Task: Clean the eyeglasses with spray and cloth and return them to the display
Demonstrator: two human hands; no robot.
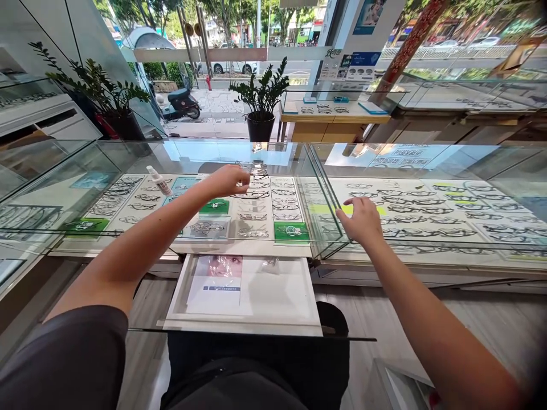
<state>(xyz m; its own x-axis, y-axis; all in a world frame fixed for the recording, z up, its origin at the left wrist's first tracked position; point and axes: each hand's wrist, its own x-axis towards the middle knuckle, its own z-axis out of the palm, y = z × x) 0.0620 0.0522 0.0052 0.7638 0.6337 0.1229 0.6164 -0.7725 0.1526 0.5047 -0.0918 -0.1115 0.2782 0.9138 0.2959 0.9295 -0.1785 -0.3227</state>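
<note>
My left hand (231, 180) reaches over the glass display counter (205, 149), its fingers curled together beside rows of eyeglasses (252, 216). One pair of glasses (258, 167) shows just beyond the fingertips; whether it is held cannot be made out. My right hand (362, 221) is at the upright glass partition (327, 182), thumb by its edge and fingers apart, with nothing seen in it. Green cards (215, 206) and a clear tray with glasses (208, 228) lie below my left wrist. A white spray bottle (159, 181) stands left of my forearm.
An open drawer (248, 326) with papers and small plastic bags juts out in front of my body. A glass edge (256, 336) crosses above my lap. More eyeglasses (427, 219) fill the right case. Potted plants (260, 122) stand behind the counter.
</note>
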